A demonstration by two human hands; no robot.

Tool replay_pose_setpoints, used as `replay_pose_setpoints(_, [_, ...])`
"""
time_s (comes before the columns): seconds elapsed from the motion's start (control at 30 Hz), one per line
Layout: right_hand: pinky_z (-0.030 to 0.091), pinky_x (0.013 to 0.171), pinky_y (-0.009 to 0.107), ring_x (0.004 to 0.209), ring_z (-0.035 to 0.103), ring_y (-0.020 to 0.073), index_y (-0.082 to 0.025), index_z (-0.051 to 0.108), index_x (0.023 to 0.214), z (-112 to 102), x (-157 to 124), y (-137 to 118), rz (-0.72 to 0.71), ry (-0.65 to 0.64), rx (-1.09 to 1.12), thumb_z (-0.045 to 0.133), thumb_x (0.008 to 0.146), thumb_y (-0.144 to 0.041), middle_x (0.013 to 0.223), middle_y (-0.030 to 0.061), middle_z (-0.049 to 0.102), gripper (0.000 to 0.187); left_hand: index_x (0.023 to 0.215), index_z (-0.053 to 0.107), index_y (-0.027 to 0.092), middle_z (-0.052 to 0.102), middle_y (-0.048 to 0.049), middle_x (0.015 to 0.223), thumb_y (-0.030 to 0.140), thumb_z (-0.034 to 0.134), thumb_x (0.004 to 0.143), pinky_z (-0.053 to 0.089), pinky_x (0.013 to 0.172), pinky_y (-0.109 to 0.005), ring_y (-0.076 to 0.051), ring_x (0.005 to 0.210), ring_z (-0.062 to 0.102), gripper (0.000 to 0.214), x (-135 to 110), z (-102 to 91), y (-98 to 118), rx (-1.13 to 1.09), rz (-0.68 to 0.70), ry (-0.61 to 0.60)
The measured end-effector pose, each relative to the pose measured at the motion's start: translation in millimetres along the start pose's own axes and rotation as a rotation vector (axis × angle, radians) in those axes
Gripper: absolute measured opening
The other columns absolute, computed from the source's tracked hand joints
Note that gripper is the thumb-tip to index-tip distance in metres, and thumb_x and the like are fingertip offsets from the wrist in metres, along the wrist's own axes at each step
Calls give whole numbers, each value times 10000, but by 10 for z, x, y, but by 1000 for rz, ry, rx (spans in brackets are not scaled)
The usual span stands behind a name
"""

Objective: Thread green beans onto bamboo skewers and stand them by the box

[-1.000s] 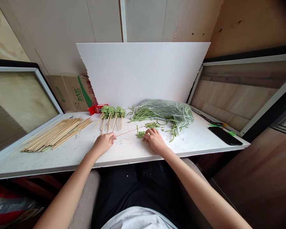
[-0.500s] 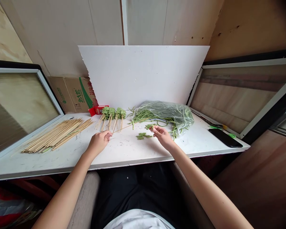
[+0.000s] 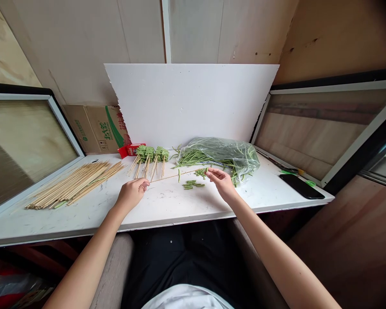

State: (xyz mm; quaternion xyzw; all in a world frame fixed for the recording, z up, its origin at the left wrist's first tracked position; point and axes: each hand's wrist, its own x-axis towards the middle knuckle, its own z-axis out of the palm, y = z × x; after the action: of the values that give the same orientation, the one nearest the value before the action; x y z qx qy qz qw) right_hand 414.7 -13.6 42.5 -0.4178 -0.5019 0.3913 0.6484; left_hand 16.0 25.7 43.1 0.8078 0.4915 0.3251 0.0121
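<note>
My left hand [image 3: 134, 192] pinches the near end of a thin bamboo skewer [image 3: 162, 178], which points to the right above the white table. One short piece of green bean [image 3: 179, 175] is threaded crosswise on that skewer. My right hand [image 3: 221, 181] is closed, with a cut piece of green bean [image 3: 207, 170] between thumb and fingers, close to the skewer's far tip. Below and between the hands lie several cut bean pieces [image 3: 190, 185], and a pile of small bean bits [image 3: 200, 172] sits by the right fingertips.
Finished bean skewers [image 3: 149, 152] lie stacked behind my left hand, near a red box [image 3: 131, 149]. Bare skewers [image 3: 72, 184] are piled at left. A clear plastic bag of long beans [image 3: 218, 152] lies at the back. A black phone [image 3: 300, 186] rests at right.
My right hand has shifted slightly and now holds a bean piece upright by the skewer's tip. The skewer's tip has swung toward it. The view has moved slightly.
</note>
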Motion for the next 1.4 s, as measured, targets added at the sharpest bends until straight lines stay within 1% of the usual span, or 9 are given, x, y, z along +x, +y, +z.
replay_pose_setpoints(0.07, [491,785,360,914,662,232,-237,799,1057,-6,9,27,8,2,0,908,713,-517,1050,80,771,457,935,721,239,761,-19,826,238,455,929,474,741,-276,-193,759,691,266,1,-2,6,-2,4,-1])
replay_pose_setpoints(0.27, [476,756,343,925,665,238,-246,809,1042,-11,5,29,21,-6,-36,885,736,-543,1061,82,780,433,933,726,240,754,-19,820,220,457,910,478,754,-285,-195,759,685,271,2,-5,8,-2,16,0])
replay_pose_setpoints(0.47, [471,765,329,976,667,235,-267,814,1076,-15,7,57,25,-62,-28,837,788,-559,1144,77,782,411,924,727,250,751,-16,811,219,457,917,479,748,-287,-195,750,682,272,2,12,1,0,18,-7])
replay_pose_setpoints(0.67, [472,768,324,990,670,232,-271,813,1087,-10,10,86,37,-68,-28,835,783,-571,1146,76,781,428,915,723,245,749,-20,805,216,466,917,471,738,-289,-196,738,676,259,-1,9,9,8,20,-8])
replay_pose_setpoints(0.87, [475,766,325,981,660,234,-252,810,1093,21,-22,38,32,-91,-42,809,799,-591,1130,91,778,449,917,721,248,750,-18,809,202,458,918,474,748,-291,-197,747,676,267,-2,11,10,15,27,-13])
replay_pose_setpoints(1.13, [474,748,318,973,652,231,-249,811,1026,50,-42,-17,44,-83,-51,802,779,-633,1130,82,770,457,907,726,259,754,-14,804,203,472,900,483,744,-292,-204,752,685,261,3,15,-3,16,3,-16])
replay_pose_setpoints(1.4, [468,756,320,979,655,228,-257,807,1090,52,-49,16,40,-108,-35,786,817,-596,1131,84,771,435,897,725,255,746,-13,795,173,463,875,472,744,-287,-200,749,676,275,2,3,13,17,11,-18])
